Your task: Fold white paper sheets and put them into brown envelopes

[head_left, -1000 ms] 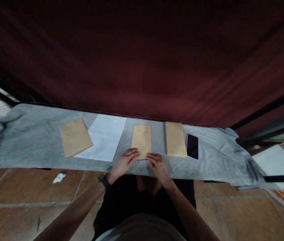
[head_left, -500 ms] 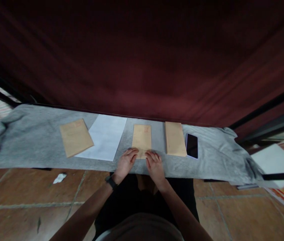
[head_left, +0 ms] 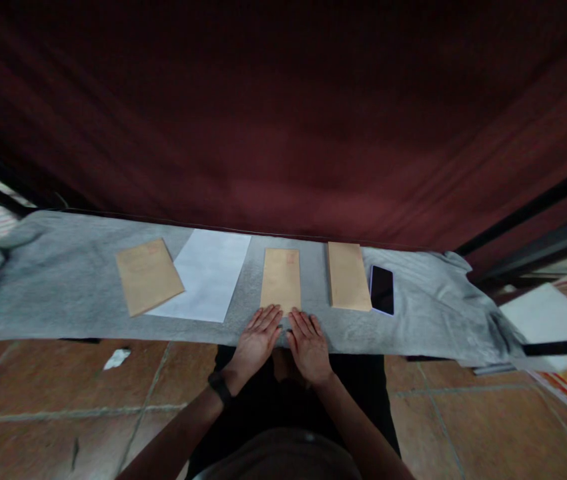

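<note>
Dark red curtain (head_left: 283, 133) fills most of our view, and below it we've got a grey cloth (head_left: 73, 280) with white paper (head_left: 213, 273), a kraft envelope (head_left: 149, 277) overlapping its left side, and a thick kraft stack (head_left: 349, 277) off right. Our left hand (head_left: 258, 341) and right hand (head_left: 309, 347) lie flat, gripping nothing, fingers on the near end of the middle envelope (head_left: 281, 277), between paper and stack. Our smartphone (head_left: 382, 290) sits just beside the stack.

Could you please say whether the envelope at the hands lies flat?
Flat: the envelope shows its broad side up on the grey cloth.
</note>
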`<state>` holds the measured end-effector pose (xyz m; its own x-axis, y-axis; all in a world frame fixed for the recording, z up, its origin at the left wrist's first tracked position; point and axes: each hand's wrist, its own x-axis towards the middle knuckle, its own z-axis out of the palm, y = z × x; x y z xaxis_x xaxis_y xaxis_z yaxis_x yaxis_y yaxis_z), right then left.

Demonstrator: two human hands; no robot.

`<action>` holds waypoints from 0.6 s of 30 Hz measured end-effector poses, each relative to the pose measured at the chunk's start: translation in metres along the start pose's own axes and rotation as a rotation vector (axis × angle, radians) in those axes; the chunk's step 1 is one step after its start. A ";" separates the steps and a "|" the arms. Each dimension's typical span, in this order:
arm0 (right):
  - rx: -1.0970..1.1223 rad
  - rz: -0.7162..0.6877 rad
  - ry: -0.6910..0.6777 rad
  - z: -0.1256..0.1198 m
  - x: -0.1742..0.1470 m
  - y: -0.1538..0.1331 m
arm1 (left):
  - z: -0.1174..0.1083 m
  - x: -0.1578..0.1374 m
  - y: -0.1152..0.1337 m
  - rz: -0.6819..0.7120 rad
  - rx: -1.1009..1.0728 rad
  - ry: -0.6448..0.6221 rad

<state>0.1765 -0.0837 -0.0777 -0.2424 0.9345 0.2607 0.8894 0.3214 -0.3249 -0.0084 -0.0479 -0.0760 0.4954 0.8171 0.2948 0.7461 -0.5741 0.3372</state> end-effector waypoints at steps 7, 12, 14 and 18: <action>-0.002 0.000 -0.002 -0.004 0.002 -0.002 | -0.007 -0.011 0.000 -0.078 0.082 0.003; -0.022 0.020 0.058 0.004 0.004 -0.010 | -0.009 -0.007 0.005 -0.262 0.153 0.046; -0.038 0.040 0.094 0.010 0.006 -0.015 | -0.008 0.001 0.013 -0.340 0.134 0.077; -0.055 0.061 0.141 0.018 0.008 -0.021 | 0.000 0.018 0.020 -0.472 0.061 0.188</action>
<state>0.1485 -0.0799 -0.0848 -0.1341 0.9201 0.3680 0.9215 0.2523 -0.2952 0.0156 -0.0443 -0.0638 0.0138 0.9596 0.2810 0.8967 -0.1362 0.4211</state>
